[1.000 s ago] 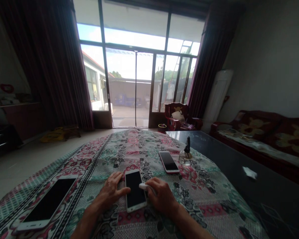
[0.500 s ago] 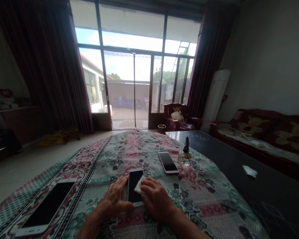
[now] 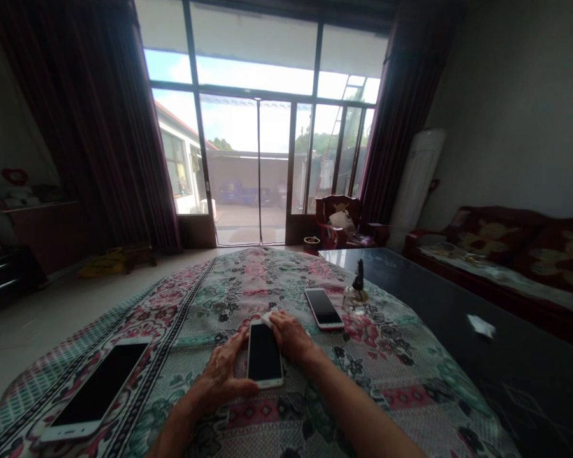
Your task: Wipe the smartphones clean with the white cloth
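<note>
A white-framed smartphone (image 3: 265, 356) with a dark screen lies face up on the patterned cloth (image 3: 210, 350) in front of me. My left hand (image 3: 222, 369) grips it along the left side, fingers at the upper left edge and thumb at the lower left corner. At the phone's upper right corner, my right hand (image 3: 290, 336) presses a white tissue (image 3: 269, 317), its fingers closed over it. Beyond that hand lies a second smartphone (image 3: 324, 309). A larger white smartphone (image 3: 100, 389) rests to the left, also screen up.
Behind the second phone stands a clear spray bottle (image 3: 357, 292) with a black nozzle. A crumpled white tissue (image 3: 481, 326) lies on the dark table (image 3: 516, 362) at right. Further off are a wooden sofa (image 3: 506, 248), an armchair (image 3: 339, 222) and glass doors (image 3: 248, 172).
My right hand has slid the tissue away from me, from the middle of the screen to the phone's top edge. My left hand keeps its place at the phone's side.
</note>
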Demonstrator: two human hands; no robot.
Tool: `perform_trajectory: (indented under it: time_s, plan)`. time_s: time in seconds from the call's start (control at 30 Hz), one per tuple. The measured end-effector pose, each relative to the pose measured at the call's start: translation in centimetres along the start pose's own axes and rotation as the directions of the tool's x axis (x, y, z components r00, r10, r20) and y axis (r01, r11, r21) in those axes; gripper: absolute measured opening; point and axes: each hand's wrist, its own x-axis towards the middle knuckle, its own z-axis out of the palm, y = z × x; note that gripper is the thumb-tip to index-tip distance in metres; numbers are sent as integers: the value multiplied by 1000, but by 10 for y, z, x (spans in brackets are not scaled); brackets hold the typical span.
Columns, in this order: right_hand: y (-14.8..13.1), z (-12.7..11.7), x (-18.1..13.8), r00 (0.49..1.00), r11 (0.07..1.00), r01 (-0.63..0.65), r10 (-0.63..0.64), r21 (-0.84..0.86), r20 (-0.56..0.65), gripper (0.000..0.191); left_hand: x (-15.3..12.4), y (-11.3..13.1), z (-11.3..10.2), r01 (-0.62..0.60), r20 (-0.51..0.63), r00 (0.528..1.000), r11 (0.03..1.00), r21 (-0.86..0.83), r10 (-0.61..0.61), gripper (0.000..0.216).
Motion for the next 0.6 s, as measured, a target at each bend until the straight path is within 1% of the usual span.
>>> perform_trajectory:
  time_s: [0.07, 0.17, 0.27, 0.33, 0.4, 0.5, 0.6]
  plan:
    - [-2, 0, 2, 1000, 1000, -9, 9, -6, -3, 33, 0, -3, 2, -11, -2, 1000, 1000, 0, 11, 98]
    - [-9, -2, -17, 1000, 1000, 10, -10, -14, -11, 36, 0, -4, 3, -8, 8, 1000, 1000, -4, 8, 98]
    - [-21, -7, -50, 990, 990, 138, -138, 11, -3, 39, 0, -4, 4, -8, -9, 1000, 1000, -19, 8, 100]
    - [-28, -12, -70, 979, 978, 205, -206, 39, 14, 35, 0, -5, 4, -13, -21, 1000, 999, -31, 12, 101]
    - [-33, -16, -80, 967, 967, 249, -252, 60, 37, 35, 0, -5, 4, -15, -19, 1000, 999, -40, 14, 103]
    - [-31, -15, -71, 970, 971, 235, -237, 51, 52, 36, 0, -3, 2, -21, -5, 1000, 999, -39, 21, 101]
    - [-25, -5, -41, 984, 985, 170, -170, 12, 44, 40, 0, -1, 0, -6, 12, 1000, 1000, -23, 6, 94]
